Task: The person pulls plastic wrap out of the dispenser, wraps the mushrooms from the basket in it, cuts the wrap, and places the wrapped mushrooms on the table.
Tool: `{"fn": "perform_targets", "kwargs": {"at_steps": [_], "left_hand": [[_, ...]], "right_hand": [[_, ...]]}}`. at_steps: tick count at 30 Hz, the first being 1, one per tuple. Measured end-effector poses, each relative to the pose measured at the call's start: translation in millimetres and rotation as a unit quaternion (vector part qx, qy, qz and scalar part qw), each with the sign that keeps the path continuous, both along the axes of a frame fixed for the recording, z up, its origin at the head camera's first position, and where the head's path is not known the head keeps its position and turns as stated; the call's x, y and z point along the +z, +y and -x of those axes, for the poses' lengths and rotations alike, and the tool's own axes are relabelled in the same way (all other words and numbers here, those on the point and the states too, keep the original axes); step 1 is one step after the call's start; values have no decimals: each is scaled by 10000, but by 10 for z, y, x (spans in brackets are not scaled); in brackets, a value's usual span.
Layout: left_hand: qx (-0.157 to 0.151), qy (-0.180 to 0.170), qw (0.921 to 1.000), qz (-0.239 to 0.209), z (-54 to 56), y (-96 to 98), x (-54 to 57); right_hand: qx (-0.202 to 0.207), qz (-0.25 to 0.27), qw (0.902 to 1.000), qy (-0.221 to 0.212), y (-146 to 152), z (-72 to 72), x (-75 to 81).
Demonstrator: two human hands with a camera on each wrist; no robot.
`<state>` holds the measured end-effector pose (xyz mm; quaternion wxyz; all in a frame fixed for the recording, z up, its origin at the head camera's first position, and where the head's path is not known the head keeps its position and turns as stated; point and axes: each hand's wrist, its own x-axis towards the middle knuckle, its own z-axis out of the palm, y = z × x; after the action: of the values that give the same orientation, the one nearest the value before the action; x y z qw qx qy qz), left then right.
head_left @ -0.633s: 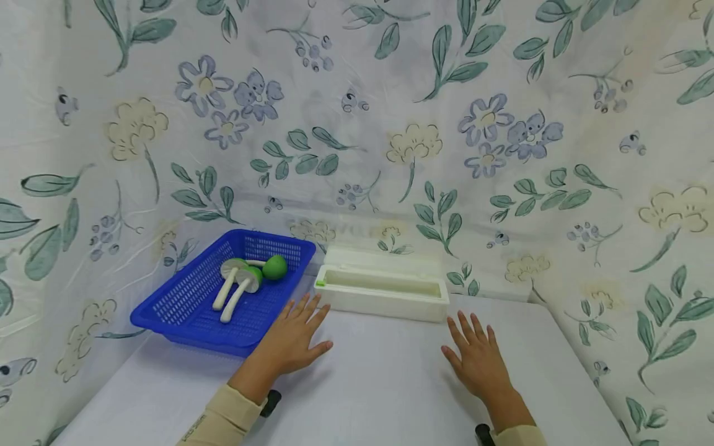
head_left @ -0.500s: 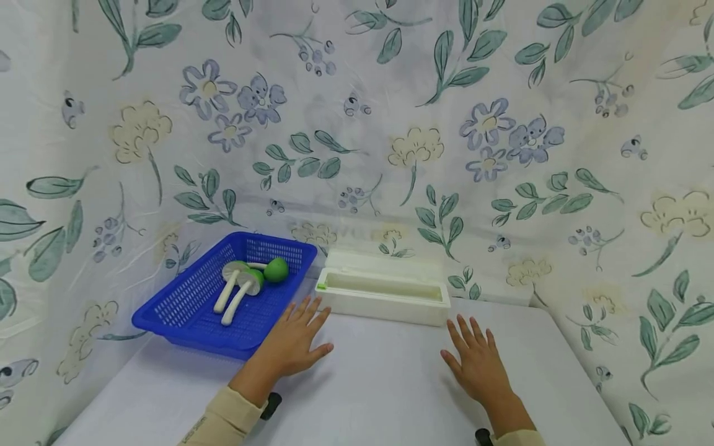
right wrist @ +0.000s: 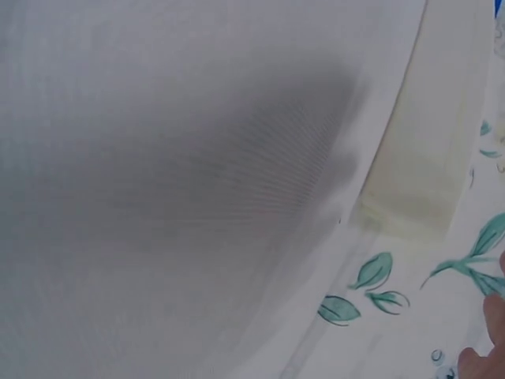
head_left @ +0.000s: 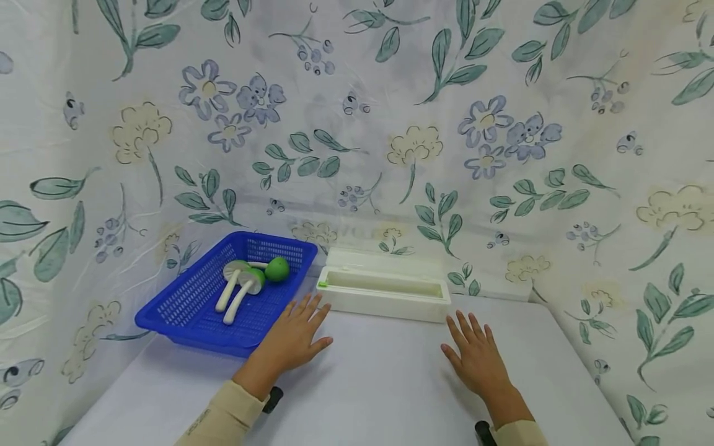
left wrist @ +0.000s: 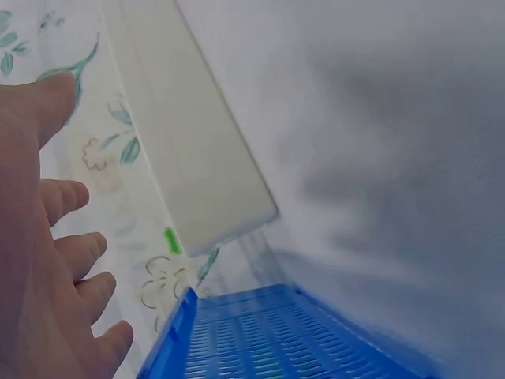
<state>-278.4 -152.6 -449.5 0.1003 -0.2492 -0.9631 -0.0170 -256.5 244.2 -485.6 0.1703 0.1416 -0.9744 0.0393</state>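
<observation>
My left hand (head_left: 292,337) is held over the table with its fingers spread, beside the near right edge of a blue plastic basket (head_left: 184,297). Several toy mushrooms with green caps and white stems lie in that basket, among them one with a round green cap (head_left: 277,269). A long white box (head_left: 385,305) stands at the back of the table with its lid (head_left: 385,260) raised and a green tab at its left end. My right hand (head_left: 478,359), fingers straight and apart, is in front of the box's right end. Neither hand holds anything.
A white cloth covers the table (head_left: 385,384), whose right edge runs back toward the wall. A floral-patterned sheet (head_left: 357,124) hangs behind the table and at both sides. Dark wrist devices (head_left: 273,400) sit by both sleeves.
</observation>
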Motion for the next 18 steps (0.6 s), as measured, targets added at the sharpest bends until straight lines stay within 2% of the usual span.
{"fn": "perform_targets", "kwargs": {"at_steps": [6,10,13,18], "left_hand": [[-71,122,9994,306,134,20,157],[-93,52,9989,454,260,79,316],[-161,-48,9976,665,358,135,394],[-466,207,9947,897,549,219,476]], "right_hand": [[98,141,9998,49,-28,97,24],[315,365,9969,626,-32,169,63],[454,490,9931,960,-3,206,104],[521,515,9920,1025,64,305,194]]}}
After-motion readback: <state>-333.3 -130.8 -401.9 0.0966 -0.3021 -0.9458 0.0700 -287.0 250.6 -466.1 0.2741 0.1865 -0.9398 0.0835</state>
